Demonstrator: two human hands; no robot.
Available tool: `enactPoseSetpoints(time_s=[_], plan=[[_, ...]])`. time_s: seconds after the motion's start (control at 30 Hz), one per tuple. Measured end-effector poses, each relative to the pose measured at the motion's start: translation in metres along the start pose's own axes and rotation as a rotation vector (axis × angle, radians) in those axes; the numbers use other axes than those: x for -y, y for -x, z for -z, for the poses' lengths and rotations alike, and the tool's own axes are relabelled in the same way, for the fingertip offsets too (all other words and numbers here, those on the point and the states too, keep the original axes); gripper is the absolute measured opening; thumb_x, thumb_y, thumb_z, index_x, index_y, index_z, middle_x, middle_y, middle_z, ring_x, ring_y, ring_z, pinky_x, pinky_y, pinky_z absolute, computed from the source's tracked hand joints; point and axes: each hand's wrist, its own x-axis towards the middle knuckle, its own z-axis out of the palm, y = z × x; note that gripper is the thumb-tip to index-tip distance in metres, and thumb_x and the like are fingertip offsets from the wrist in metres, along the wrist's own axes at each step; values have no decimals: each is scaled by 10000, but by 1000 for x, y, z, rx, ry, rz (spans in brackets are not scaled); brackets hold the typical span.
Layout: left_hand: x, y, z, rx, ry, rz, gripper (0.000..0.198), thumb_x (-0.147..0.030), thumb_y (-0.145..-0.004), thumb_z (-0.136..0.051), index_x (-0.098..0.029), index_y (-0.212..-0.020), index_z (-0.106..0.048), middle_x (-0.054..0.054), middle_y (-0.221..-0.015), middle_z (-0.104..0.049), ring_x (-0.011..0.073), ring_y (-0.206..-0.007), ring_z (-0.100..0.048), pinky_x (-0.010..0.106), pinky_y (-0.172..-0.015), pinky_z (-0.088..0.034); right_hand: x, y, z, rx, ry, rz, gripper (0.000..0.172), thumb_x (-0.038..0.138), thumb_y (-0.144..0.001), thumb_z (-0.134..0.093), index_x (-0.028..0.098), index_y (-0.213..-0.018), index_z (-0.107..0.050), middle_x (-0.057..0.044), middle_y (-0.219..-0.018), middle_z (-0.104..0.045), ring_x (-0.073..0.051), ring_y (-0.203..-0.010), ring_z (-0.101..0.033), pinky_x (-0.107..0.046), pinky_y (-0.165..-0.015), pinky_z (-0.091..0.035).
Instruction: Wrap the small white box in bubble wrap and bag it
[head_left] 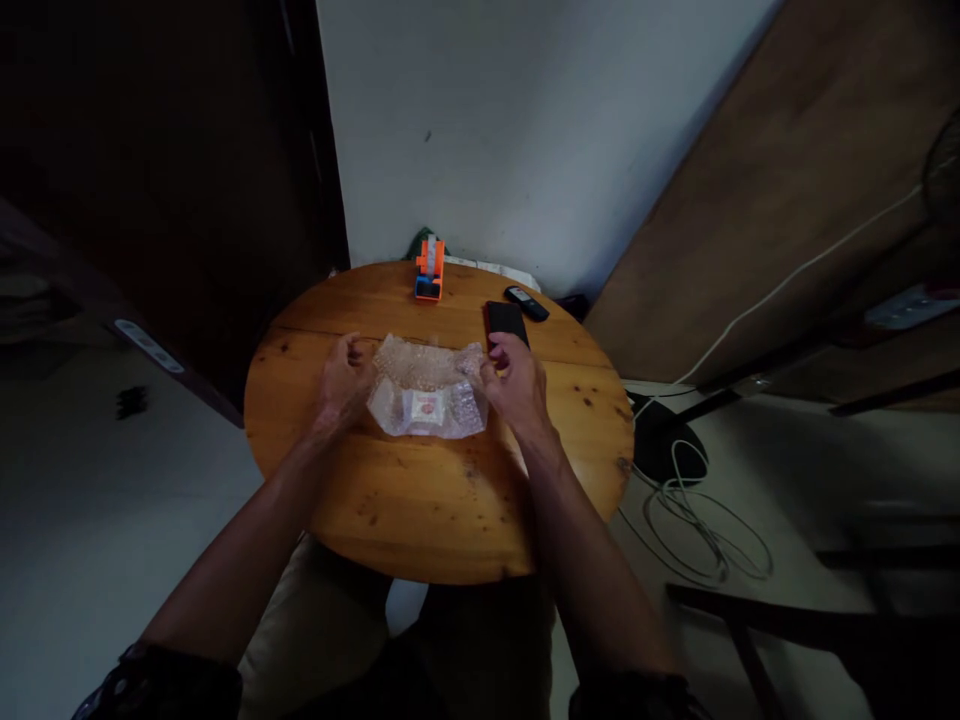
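A sheet of clear bubble wrap lies spread on the round wooden table, its edges lifted and crumpled. On its near part rests a small white packet with reddish print. My left hand is at the left edge of the wrap, its fingers curled in and seeming to pinch that edge. At the opposite side my right hand grips the upper right corner between thumb and fingers. Just beyond the right hand lies a dark flat phone or wallet with a reddish edge, partly covered by the fingers.
An orange and blue tape dispenser stands at the far side of the wooden table. A black remote-like device lies at the back right. White cable is coiled on the floor at right. A wall rises behind the table.
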Motion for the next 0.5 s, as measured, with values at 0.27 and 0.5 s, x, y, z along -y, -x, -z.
enactPoseSetpoints(time_s=[0.27,0.5], plan=[[-21,14,14,462,145,-135,462,-518,-869,-610,-179,-1173,-685,89,-1116,-728,253,-1069,-647,336,-930,-488,20,4,24,600,-479,-36,344,489,-866,-645,185,-1019,-691,-2,-757,-666,-153,-686,-625,-299,-673,-507],[-42,19,47,673,53,-180,486,-607,-912,-510,-204,-999,-767,39,-698,-662,225,-731,-640,315,-715,-503,36,10,37,1475,-632,-88,296,465,-880,-656,178,-951,-674,3,-727,-709,-119,-629,-654,-247,-612,-530]])
